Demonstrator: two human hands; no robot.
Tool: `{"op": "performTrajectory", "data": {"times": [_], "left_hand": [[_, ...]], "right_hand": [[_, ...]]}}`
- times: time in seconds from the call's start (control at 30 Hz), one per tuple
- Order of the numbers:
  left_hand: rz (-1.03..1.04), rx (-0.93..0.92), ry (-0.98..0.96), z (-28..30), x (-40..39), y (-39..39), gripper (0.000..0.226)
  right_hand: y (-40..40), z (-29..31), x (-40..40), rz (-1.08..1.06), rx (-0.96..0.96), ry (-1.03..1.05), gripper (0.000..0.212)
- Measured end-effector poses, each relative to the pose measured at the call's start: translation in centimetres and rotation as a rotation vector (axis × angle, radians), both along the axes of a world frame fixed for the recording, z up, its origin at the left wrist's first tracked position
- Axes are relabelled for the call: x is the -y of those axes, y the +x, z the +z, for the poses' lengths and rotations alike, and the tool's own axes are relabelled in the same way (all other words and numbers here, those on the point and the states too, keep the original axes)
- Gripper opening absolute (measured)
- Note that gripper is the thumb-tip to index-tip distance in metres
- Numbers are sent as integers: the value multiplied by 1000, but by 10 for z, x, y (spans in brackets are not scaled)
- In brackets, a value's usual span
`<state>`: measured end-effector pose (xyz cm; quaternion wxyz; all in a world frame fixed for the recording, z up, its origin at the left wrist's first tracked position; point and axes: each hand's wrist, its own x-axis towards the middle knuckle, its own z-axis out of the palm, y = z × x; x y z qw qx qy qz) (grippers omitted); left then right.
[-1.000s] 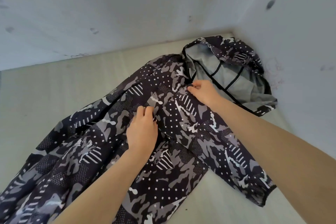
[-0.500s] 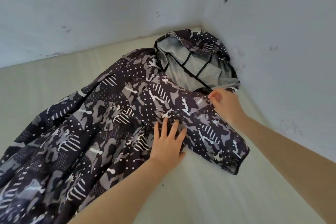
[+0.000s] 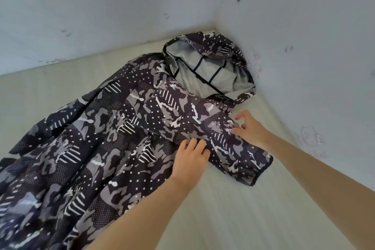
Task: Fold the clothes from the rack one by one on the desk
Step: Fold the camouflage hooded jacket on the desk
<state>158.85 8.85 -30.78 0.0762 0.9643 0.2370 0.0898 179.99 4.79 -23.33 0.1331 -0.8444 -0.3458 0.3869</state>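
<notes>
Head view shows the left hand point(image 3: 189, 158) nearest, palm down with fingers straight and together, pressing the camouflage jacket point(image 3: 85, 148) where a sleeve point(image 3: 213, 128) is folded across the chest. Just right of and beyond it, the right hand point(image 3: 250, 128) rests on that sleeve, fingers loosely spread; whether it pinches the cloth I cannot tell. Beyond both hands the hood point(image 3: 211, 71) lies open toward the wall corner on the desk point(image 3: 233, 209), so folding looks barely begun: one sleeve in, the body, far sleeve and hood left.
</notes>
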Motion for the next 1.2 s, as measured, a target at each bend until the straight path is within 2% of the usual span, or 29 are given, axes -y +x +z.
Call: {"op": "performTrajectory", "data": {"times": [0.1,0.2,0.3,0.4,0.47,0.5,0.53,0.57,0.6,0.73,0.83,0.9,0.97,1.1,1.2], "left_hand": [[74,78,-61,8,-4,-5,4],[181,164,-286,23,-13,-17,20],[350,224,-726,45,-26,-29,17],[660,428,-1261,61,-42,-39,14],[883,629,-1615,66,-56,-43,15],[969,696,-1729,65,-63,-45,15],[1021,724,-1788,63,-67,-45,16],[1044,729,-1815,60,-72,-46,16],[1046,719,-1823,59,-74,-47,17],[1027,713,-1788,55,-83,-54,16],[1017,674,-1713,53,-87,-52,15],[1005,580,-1620,51,-89,-53,14],[961,473,-1525,49,-89,-53,12],[899,354,-1435,50,-84,-52,14],[881,269,-1348,47,-87,-59,18]], "right_hand": [[-4,19,-9,35,-96,16,52],[-6,43,-29,75,-158,-11,43],[-8,67,-63,10,-236,-82,37],[-14,84,-101,-200,-407,-90,33],[-25,86,-127,-373,-604,19,23],[-33,83,-140,-457,-728,95,22],[-39,76,-151,-495,-772,145,25],[-48,67,-163,-484,-727,153,28],[-55,55,-171,-420,-596,139,31],[-77,16,-184,68,74,81,36],[-71,5,-178,185,304,136,42],[-66,0,-172,287,461,137,45],[-68,-1,-162,413,561,172,48],[-85,-10,-145,767,553,145,60],[-89,-29,-136,825,555,36,65]]}}
